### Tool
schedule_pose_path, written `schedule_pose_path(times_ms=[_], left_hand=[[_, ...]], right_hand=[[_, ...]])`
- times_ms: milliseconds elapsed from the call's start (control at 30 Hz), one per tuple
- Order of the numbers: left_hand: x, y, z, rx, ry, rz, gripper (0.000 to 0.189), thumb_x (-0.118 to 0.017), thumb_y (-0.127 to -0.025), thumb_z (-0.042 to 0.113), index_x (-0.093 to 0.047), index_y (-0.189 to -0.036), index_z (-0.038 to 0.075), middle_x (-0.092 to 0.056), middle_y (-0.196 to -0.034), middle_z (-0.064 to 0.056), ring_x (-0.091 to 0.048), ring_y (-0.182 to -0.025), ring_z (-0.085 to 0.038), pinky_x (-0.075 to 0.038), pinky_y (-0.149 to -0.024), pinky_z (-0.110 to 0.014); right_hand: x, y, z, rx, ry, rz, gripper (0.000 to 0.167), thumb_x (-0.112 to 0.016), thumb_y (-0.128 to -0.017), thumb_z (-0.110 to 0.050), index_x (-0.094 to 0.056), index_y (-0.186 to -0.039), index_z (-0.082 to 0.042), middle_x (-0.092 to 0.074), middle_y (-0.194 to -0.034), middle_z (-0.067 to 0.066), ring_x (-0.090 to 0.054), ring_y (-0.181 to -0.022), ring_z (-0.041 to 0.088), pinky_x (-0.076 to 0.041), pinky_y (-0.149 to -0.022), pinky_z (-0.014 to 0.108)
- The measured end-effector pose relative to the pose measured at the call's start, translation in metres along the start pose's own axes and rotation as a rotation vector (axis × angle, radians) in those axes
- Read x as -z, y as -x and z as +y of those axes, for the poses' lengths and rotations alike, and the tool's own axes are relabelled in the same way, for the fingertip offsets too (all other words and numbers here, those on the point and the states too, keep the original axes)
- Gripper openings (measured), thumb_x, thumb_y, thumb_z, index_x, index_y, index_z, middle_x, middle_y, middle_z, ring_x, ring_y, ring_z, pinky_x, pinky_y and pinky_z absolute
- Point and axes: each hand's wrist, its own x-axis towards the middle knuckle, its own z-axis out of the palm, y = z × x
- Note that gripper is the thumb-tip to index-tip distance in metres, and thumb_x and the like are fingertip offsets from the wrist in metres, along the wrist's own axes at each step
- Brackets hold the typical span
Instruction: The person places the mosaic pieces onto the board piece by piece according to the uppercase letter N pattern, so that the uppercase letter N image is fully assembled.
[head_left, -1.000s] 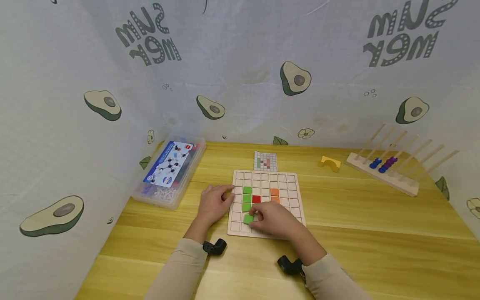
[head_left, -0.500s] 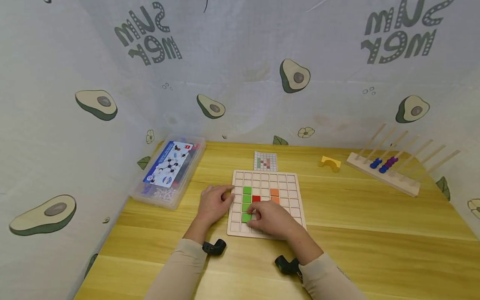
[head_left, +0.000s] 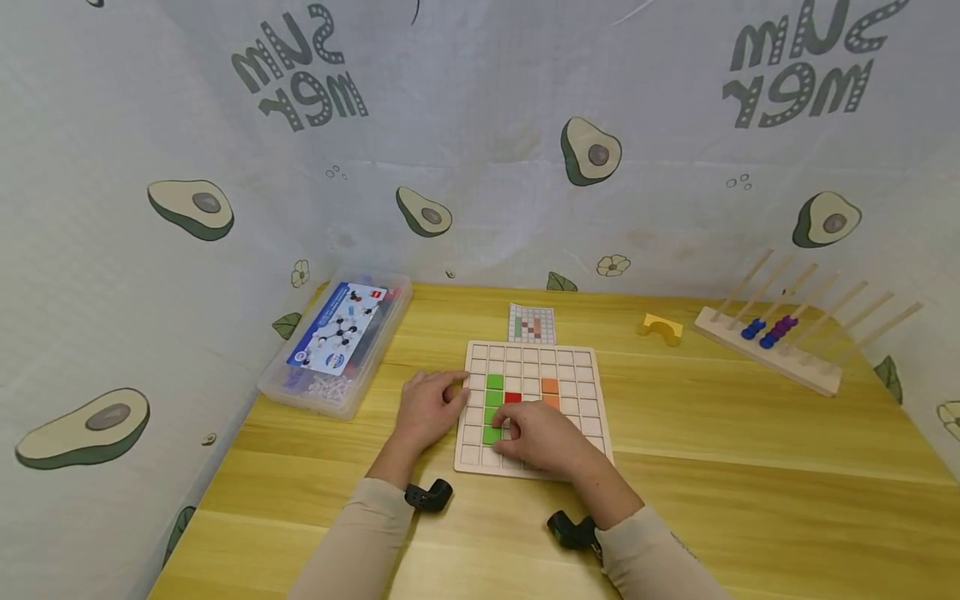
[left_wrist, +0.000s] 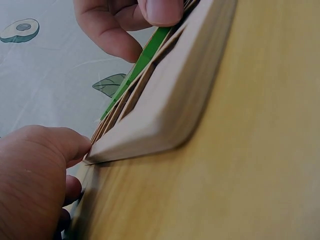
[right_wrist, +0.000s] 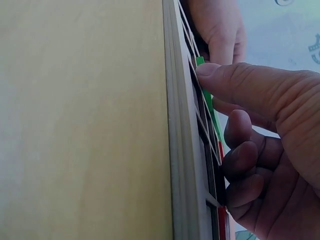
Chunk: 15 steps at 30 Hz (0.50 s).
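A wooden grid board (head_left: 566,358) lies flat on the table. My right hand (head_left: 543,437) pinches a green tile (head_left: 491,436) at the low end of a green column, with thumb and index finger on it. In the right wrist view the thumb rests on that green tile (right_wrist: 200,60). Above it stand more green tiles (head_left: 494,382) in line. A red tile (head_left: 513,397) and orange tiles (head_left: 550,386) sit to the right. My left hand (head_left: 430,408) touches the board's left edge; in the left wrist view a digit rests on its corner.
Behind the board lies a printed pattern card (head_left: 532,323). A clear plastic case (head_left: 348,342) stands at the left. At the right are a yellow arch block (head_left: 662,328) and a wooden peg rack (head_left: 768,350) with blue and purple beads. A patterned cloth (head_left: 495,208) hangs behind.
The lowest green tile has shifted slightly left and now lines up with the green column. My right hand moved with it. My left hand has stayed at the board's edge.
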Motion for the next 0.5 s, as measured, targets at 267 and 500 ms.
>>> schedule_pose_path(times_ms=[267, 500], left_hand=[[-0.001, 0.001, 0.0, 0.001, 0.005, 0.0, 0.03, -0.068, -0.097, 0.033, -0.074, -0.126, 0.026, -0.053, -0.069, 0.01, -0.044, -0.076, -0.014, -0.032, -0.078, -0.033], [0.0, 0.001, 0.001, -0.025, 0.014, 0.028, 0.03, -0.068, -0.097, 0.032, -0.075, -0.125, 0.024, -0.055, -0.069, 0.01, -0.045, -0.076, -0.013, -0.032, -0.077, -0.033]], right_hand=[[0.004, 0.004, 0.001, -0.015, -0.022, 0.01, 0.017, -0.081, -0.087, -0.025, -0.074, -0.101, -0.018, -0.052, -0.067, -0.01, -0.047, -0.062, 0.006, -0.039, -0.06, 0.023], [0.029, 0.012, 0.023, -0.096, -0.011, 0.048, 0.02, -0.076, -0.092, -0.029, -0.073, -0.106, -0.016, -0.054, -0.069, -0.006, -0.049, -0.062, 0.01, -0.041, -0.06, 0.026]])
